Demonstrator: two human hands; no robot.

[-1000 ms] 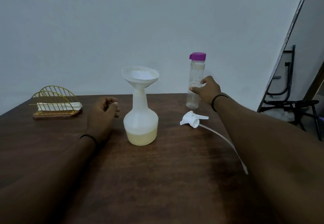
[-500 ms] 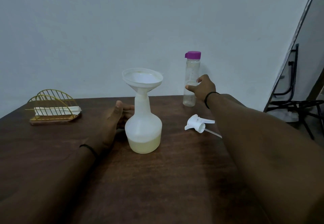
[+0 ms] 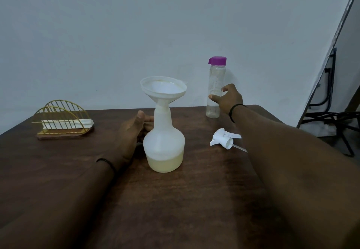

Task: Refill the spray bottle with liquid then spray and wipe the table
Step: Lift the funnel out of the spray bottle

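Observation:
A white translucent spray bottle [image 3: 163,141] stands mid-table with pale yellow liquid in its bottom third. A white funnel [image 3: 163,89] sits tilted in its neck. My left hand [image 3: 130,133] is open at the bottle's left side, fingers reaching behind it. The white spray head [image 3: 223,140] with its dip tube lies on the table to the right. Farther back stands a clear, nearly empty bottle with a purple cap [image 3: 216,77]. My right hand [image 3: 228,98] is spread around its lower half, thumb in front; I cannot tell if it touches.
A gold wire napkin holder [image 3: 62,120] with white napkins sits at the back left of the dark wooden table [image 3: 175,200]. A plain wall rises behind. A black folding chair frame [image 3: 335,116] stands off the table's right edge.
My left hand has opened from a loose fist and moved right to the spray bottle's side. My right hand's fingers have spread around the clear bottle, which stands still.

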